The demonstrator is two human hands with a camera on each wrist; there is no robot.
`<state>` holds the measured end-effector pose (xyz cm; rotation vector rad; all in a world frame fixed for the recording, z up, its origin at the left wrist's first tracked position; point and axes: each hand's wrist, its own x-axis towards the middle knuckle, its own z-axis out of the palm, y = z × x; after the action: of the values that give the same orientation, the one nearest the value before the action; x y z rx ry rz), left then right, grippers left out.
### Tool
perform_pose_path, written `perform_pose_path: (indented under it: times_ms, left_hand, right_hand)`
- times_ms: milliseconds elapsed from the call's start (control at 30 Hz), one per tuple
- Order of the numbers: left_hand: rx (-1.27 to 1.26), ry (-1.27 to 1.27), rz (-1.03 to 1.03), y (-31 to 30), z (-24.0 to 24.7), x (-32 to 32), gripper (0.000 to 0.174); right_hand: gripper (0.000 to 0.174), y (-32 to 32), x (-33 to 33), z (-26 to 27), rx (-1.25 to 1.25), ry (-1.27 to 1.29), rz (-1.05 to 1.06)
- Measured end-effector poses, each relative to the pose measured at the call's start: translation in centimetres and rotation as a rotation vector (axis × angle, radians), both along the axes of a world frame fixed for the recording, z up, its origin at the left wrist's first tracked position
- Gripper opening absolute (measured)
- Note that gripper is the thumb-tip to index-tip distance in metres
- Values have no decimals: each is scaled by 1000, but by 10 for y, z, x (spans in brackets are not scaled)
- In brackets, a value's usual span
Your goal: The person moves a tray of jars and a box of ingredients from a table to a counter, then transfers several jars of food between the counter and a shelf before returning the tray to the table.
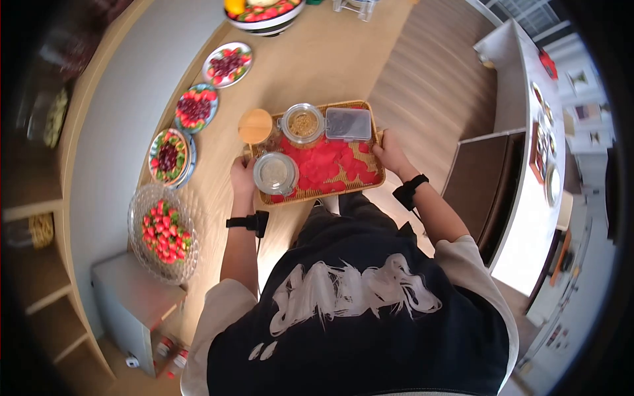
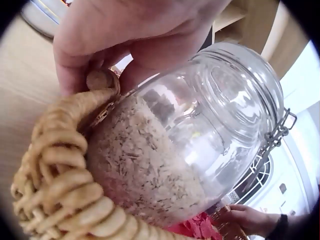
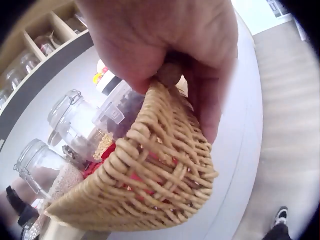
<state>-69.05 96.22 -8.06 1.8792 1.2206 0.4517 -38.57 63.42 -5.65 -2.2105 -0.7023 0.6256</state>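
Note:
A woven wicker basket tray (image 3: 172,165) is held between both hands by its end handles. My left hand (image 1: 243,177) grips the left handle (image 2: 101,80), and my right hand (image 1: 394,155) curls round the right one. Beside the left hand a clip-top glass jar (image 2: 150,160) holds pale flakes or grain. Another clip-top jar (image 1: 304,124) has yellowish grains inside. At the far left corner stands a jar with a wooden lid (image 1: 255,125). A clear-lidded plastic box (image 1: 349,125) with dark contents sits at the far right. Red petal-like pieces (image 1: 327,162) cover much of the basket's bottom.
Along the wooden counter (image 1: 330,66) stand plates of cut fruit (image 1: 228,65), a glass bowl of strawberries (image 1: 165,231) and a large fruit bowl (image 1: 267,20). Wooden shelves (image 1: 39,264) line the left. A white-topped counter (image 1: 522,224) is on the right.

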Motion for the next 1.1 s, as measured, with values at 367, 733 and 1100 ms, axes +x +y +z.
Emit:
perform_pose_path:
  times_ms: [367, 733, 1100]
  left_hand:
    - [-29, -42, -340, -93, 53, 118, 27]
    - [-251, -44, -862, -334, 127, 343, 23]
    - [-308, -22, -1286, -624, 107, 545, 15]
  right_hand:
    - [33, -168, 0, 56, -47, 20, -297]
    - [32, -442, -4, 121, 14, -107, -793]
    - [34, -674, 18, 81, 8, -103, -1241]
